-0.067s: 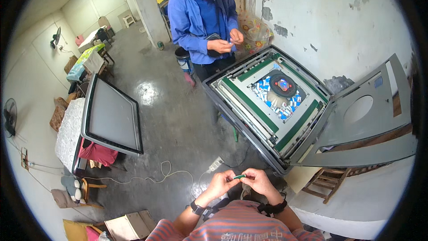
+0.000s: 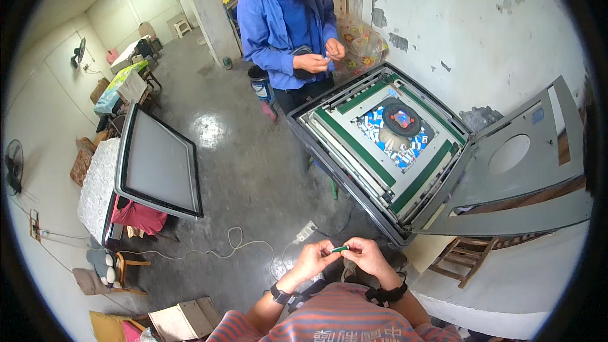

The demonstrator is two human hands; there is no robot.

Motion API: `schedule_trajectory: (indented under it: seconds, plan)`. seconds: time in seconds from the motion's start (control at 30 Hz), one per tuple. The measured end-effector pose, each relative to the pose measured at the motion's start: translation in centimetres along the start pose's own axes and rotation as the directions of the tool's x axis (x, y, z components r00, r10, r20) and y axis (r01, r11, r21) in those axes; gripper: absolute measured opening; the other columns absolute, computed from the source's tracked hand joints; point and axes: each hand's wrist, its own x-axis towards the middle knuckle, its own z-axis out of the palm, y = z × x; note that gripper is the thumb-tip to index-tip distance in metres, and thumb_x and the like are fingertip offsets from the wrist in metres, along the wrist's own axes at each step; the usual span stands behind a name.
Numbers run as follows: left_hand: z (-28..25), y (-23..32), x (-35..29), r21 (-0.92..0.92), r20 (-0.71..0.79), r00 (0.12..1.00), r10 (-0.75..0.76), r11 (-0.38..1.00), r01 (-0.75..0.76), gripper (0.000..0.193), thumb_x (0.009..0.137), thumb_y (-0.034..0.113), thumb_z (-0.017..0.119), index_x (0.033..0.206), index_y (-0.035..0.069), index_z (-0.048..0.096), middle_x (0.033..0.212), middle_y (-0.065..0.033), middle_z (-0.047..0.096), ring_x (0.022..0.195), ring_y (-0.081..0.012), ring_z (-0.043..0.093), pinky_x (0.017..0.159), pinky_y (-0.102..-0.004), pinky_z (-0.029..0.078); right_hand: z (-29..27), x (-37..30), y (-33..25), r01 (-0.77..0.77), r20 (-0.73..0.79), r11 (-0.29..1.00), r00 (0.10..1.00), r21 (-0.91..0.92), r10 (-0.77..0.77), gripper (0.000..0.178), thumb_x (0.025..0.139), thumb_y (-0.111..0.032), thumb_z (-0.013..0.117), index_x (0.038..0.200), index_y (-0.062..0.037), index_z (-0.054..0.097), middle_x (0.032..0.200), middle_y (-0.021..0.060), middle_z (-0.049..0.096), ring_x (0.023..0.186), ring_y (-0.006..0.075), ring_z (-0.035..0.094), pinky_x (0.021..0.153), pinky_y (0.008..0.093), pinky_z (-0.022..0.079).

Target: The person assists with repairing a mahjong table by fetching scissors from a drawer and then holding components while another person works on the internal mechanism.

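Low in front of my body, my left hand [image 2: 315, 261] and my right hand [image 2: 366, 257] meet, their fingertips pinched on the two ends of a small green circuit board [image 2: 340, 249]. It is narrow and flat with a pale edge; finer detail is too small to make out. Beyond my hands to the right stands an opened automatic mahjong table [image 2: 342, 174]. Blue-and-white mahjong tiles [image 2: 373, 125] lie in its central well, around a round black centre unit [image 2: 401, 119].
Across from me, a person in a blue shirt [image 2: 288, 19] handles something tiny. A grey panel [image 2: 525, 158] leans up at the table's right side. A framed tabletop [image 2: 158, 161] rests at left. A power strip [image 2: 306, 232] and white cable [image 2: 234, 250] lie on the floor.
The small green circuit board has turned very slightly between my fingertips. My hands stay almost in the same place.
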Motion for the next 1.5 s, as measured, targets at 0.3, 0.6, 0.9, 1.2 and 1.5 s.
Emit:
schedule_trajectory:
  seconds: [0.3, 0.6, 0.9, 1.2, 1.5]
  plan:
    - [0.1, -0.9, -0.7, -0.088, -0.005, 1.0, -0.003, 0.996, 0.003, 0.012, 0.085, 0.013, 0.065, 0.084, 0.002, 0.06, 0.061, -0.0005, 0.054, 0.058, -0.0052, 0.048, 0.052, -0.0251, 0.041, 1.1, -0.2, 0.8, -0.012, -0.022, 0.987, 1.0, 0.161, 0.015, 0.012, 0.088, 0.0, 0.059, 0.1, 0.002, 0.059, 0.082, 0.0004, 0.061, 0.075, 0.0061, 0.056, 0.068, 0.0211, 0.047]
    - [-1.0, -0.7, 1.1, -0.449, -0.007, 0.999, -0.038, 0.893, 0.031, 0.011, 0.093, 0.007, 0.055, 0.094, 0.0, 0.062, 0.078, -0.0009, 0.063, 0.062, -0.0052, 0.054, 0.057, -0.0197, 0.044, 0.9, 1.2, -3.9, 0.02, 0.084, 0.941, 0.995, 0.338, -0.051, 0.037, 0.087, 0.005, 0.056, 0.123, 0.0006, 0.049, 0.099, 0.0031, 0.061, 0.084, 0.0079, 0.057, 0.073, 0.0211, 0.047]
    - [-0.9, -1.6, 0.4, -0.496, 0.028, 1.0, -0.014, 0.868, 0.025, 0.024, 0.096, 0.019, 0.051, 0.091, -0.001, 0.063, 0.077, -0.0024, 0.063, 0.062, -0.0072, 0.055, 0.056, -0.0218, 0.045, 1.5, 1.1, -1.8, -0.001, -0.017, 0.921, 1.0, 0.389, 0.008, 0.016, 0.089, 0.0, 0.058, 0.104, 0.0029, 0.057, 0.089, 0.0048, 0.062, 0.072, 0.0087, 0.056, 0.066, 0.0219, 0.047]
    - [-1.6, -2.7, 0.0, -0.582, 0.003, 0.999, -0.035, 0.813, 0.031, 0.045, 0.1, 0.038, 0.039, 0.098, -0.002, 0.06, 0.085, -0.0079, 0.065, 0.066, -0.0118, 0.058, 0.057, -0.0239, 0.047, 2.3, 1.9, -1.6, 0.169, -0.071, 0.917, 0.986, 0.362, -0.153, 0.021, 0.08, 0.014, 0.056, 0.096, 0.0017, 0.059, 0.103, 0.0053, 0.058, 0.084, 0.0095, 0.058, 0.072, 0.0208, 0.046]
    - [-1.4, -2.8, 0.5, -0.67, 0.058, 0.988, -0.143, 0.728, 0.144, 0.012, 0.092, 0.013, 0.059, 0.096, 0.002, 0.061, 0.072, -0.0023, 0.061, 0.059, -0.0073, 0.054, 0.054, -0.0217, 0.045, 2.5, 3.0, -1.5, 0.398, 0.012, 0.916, 0.918, -0.045, -0.397, 0.024, 0.083, 0.009, 0.052, 0.104, 0.001, 0.061, 0.114, 0.0094, 0.053, 0.1, 0.0141, 0.055, 0.083, 0.0282, 0.048]
